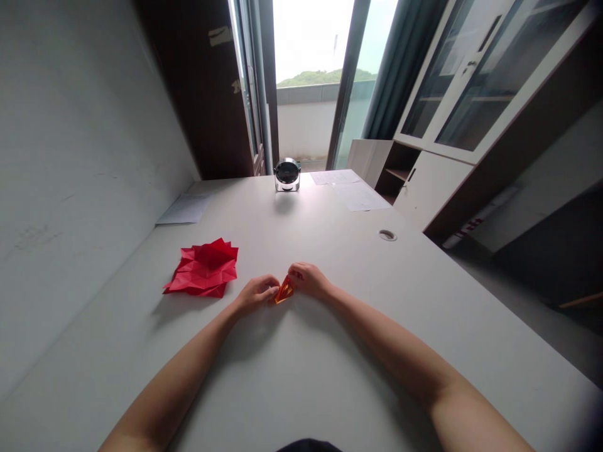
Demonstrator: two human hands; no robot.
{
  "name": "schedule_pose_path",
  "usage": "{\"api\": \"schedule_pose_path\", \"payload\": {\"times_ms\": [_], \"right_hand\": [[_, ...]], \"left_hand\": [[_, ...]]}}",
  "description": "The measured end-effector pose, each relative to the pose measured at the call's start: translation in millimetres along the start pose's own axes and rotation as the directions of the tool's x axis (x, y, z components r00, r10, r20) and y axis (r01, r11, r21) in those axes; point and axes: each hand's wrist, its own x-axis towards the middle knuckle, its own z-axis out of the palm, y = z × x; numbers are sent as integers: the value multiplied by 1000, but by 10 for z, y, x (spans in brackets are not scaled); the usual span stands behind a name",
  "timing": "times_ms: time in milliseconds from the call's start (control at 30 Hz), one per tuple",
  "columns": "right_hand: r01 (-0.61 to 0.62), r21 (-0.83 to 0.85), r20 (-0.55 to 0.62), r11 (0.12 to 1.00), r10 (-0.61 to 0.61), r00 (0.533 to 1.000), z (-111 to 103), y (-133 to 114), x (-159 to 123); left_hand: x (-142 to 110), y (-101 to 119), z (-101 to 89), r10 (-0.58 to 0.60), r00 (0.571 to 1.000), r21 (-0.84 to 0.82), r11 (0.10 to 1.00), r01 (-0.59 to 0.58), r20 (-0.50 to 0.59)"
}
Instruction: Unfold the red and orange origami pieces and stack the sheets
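Between my two hands is a small folded piece of orange-red paper (285, 290), tilted, with a yellowish lower edge. My left hand (258, 292) pinches its left side between thumb and fingers. At its upper right, my right hand (306, 278) is closed on the paper too, covering part of it. Both hands are low over the white table (301, 370), near its middle. To the left of my left hand lies a stack of creased red paper sheets (205, 269) with jagged, pointed edges.
A round black-and-silver device on a stand (287, 174) is at the table's far edge. Printed sheets (360, 196) lie at the far right, another paper sheet (184, 208) by the left wall. A round cable-hole ring (387, 235) is at right. Beyond stands a glass-door cabinet (452, 81).
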Motion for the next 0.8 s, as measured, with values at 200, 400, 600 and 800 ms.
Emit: {"api": "schedule_pose_path", "payload": {"times_ms": [200, 400, 600, 800], "right_hand": [[4, 2, -2, 1000, -4, 1000, 10, 24, -2], [18, 10, 3, 1000, -18, 1000, 3, 27, -8], [20, -19, -11, 1000, -20, 1000, -30, -22, -15], [0, -26, -33, 1000, -1, 999, -32, -29, -25]], "left_hand": [[4, 1, -9, -3, 1000, 8, 1000, 3, 0], [3, -16, -8, -3, 1000, 0, 1000, 3, -2], [7, -21, -7, -12, 1000, -22, 1000, 12, -10], [2, -15, -8, -10, 1000, -35, 999, 10, 8]]}}
